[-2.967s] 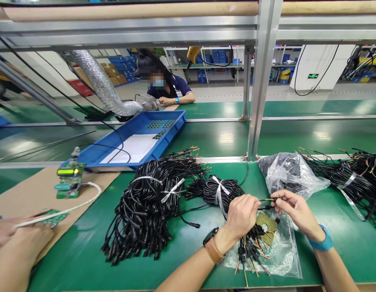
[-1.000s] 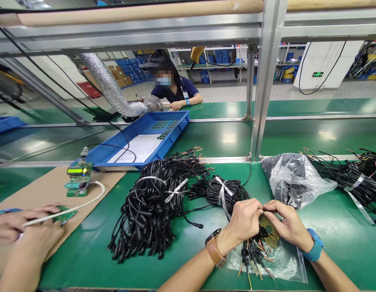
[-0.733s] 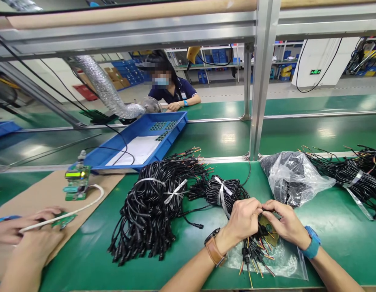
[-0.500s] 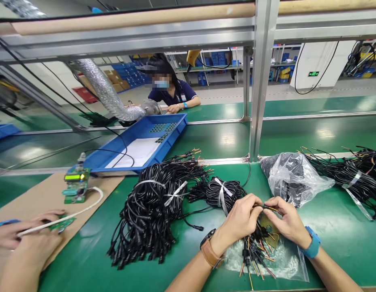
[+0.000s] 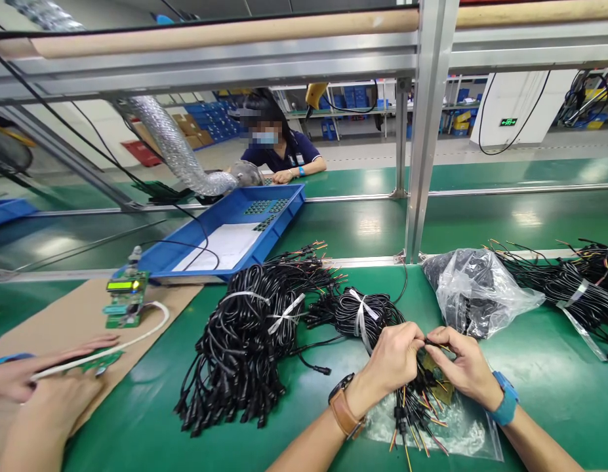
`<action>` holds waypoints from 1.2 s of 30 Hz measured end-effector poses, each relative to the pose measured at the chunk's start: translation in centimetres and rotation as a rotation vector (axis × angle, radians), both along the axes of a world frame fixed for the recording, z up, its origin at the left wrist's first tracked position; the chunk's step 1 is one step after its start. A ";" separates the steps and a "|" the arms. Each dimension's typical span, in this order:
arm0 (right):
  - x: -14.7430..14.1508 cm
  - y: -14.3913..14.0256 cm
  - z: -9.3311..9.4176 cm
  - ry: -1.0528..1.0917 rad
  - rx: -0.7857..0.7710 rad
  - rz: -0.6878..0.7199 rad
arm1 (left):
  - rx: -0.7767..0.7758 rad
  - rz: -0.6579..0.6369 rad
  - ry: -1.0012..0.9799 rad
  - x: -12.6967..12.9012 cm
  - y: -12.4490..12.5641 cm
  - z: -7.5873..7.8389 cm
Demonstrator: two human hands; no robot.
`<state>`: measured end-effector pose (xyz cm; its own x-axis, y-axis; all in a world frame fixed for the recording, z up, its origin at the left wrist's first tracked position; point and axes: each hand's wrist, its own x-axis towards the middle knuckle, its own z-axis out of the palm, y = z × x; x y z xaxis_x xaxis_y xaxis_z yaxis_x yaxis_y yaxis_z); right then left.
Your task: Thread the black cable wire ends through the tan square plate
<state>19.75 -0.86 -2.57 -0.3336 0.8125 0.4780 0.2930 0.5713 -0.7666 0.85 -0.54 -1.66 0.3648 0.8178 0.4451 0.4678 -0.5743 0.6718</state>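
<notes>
My left hand (image 5: 395,357), with a watch on its wrist, pinches a thin black cable whose run is mostly covered by my fingers. Close beside it, my right hand (image 5: 464,367), wearing a blue wristband, is pinched on the same cable near its end. Below both hands, several black cables with bare coloured wire ends (image 5: 406,419) lie on a clear plastic bag (image 5: 468,429). A tied coil of black cable (image 5: 365,314) rests just behind my left hand. Between my hands, a brownish flat piece (image 5: 441,387) shows in part.
A big bundle of black cables (image 5: 235,354) lies to the left. Behind are a blue tray (image 5: 284,226), a filled plastic bag (image 5: 481,288) and an upright metal post (image 5: 429,131). A co-worker's hands (image 5: 58,393) hold a circuit board beside a small tester (image 5: 124,301).
My hands stay together on the cable, with small finger shifts. The whole view has moved slightly. At the left, the co-worker's upper hand has its fingers stretched out further.
</notes>
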 end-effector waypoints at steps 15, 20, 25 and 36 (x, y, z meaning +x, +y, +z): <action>-0.1 -0.1 -0.3 -0.018 -0.040 0.031 | -0.012 0.036 -0.051 0.2 -0.2 0.1; 0.0 -0.1 0.3 0.015 -0.006 -0.017 | -0.028 -0.018 -0.100 0.0 -0.2 0.6; 0.2 -0.1 0.5 0.005 -0.019 -0.029 | 0.033 -0.073 -0.013 -0.5 0.0 1.5; 0.0 -0.3 0.2 0.018 -0.039 0.029 | 0.024 -0.038 -0.087 -0.4 -0.2 1.1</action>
